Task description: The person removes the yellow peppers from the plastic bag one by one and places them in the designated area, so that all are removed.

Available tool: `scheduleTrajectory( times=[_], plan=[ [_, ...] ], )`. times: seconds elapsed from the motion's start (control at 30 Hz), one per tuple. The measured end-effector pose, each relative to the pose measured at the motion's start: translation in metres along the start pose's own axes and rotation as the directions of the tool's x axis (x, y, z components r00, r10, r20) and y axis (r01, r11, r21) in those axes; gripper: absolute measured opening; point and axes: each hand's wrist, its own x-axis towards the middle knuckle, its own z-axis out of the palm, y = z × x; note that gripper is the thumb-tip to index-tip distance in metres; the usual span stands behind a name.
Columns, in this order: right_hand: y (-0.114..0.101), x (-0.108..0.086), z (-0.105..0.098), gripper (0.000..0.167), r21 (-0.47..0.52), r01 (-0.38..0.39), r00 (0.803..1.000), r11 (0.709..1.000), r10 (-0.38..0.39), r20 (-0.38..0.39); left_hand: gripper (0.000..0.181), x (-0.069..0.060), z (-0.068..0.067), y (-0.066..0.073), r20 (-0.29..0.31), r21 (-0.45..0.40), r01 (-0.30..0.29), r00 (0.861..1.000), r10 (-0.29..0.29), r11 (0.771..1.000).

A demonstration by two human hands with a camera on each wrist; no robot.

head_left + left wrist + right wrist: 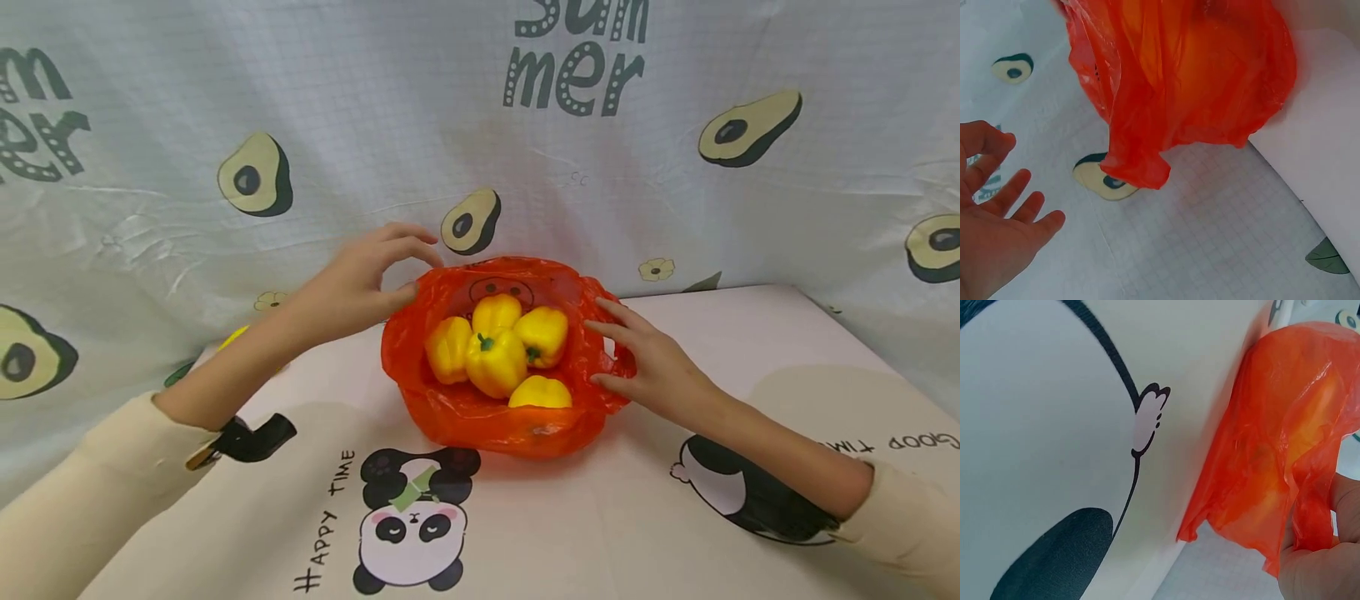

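- So far: five yellow peppers (497,365) visible, all inside the red plastic bag (510,435); any more underneath, can't tell.
- Bag: on the table (570,533), approx. centre, mouth spread wide & turned up twd. the person; panda print (412,546) just in front.
- L hand (363,279): fingers & thumb apart, nothing in them, just beside bag's L rim; L wrist view shows a gap btwn fingertips & plastic.
- R hand (652,362): fingers & thumb apart too, touching bag's R edge by the handle loop (1314,519), w/o closing round it.
- Not done: mouth not tied or gathered, handles not drawn together.
- Poss. left over: a yellow bit (234,335) outside bag, mostly hidden behind L forearm (258,354); can't ID it.
- Est.: bag looks well loaded; only the top reads as unfinished.
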Motion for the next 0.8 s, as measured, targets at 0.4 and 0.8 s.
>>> scheduleTrajectory(
  times=[0.4,0.8],
  plan=[
    [0.0,0.0,0.002,0.064,-0.017,0.017,1.0,1.0,-0.018,-0.003,0.028,0.035,0.013,0.017,0.255,0.023,-0.11,0.962,0.101,0.994],
    [-0.002,-0.002,0.009,0.064,-0.025,0.036,0.999,0.999,-0.037,-0.03,0.041,0.057,0.029,0.015,0.48,0.063,0.066,0.873,-0.089,0.996]
  ],
)
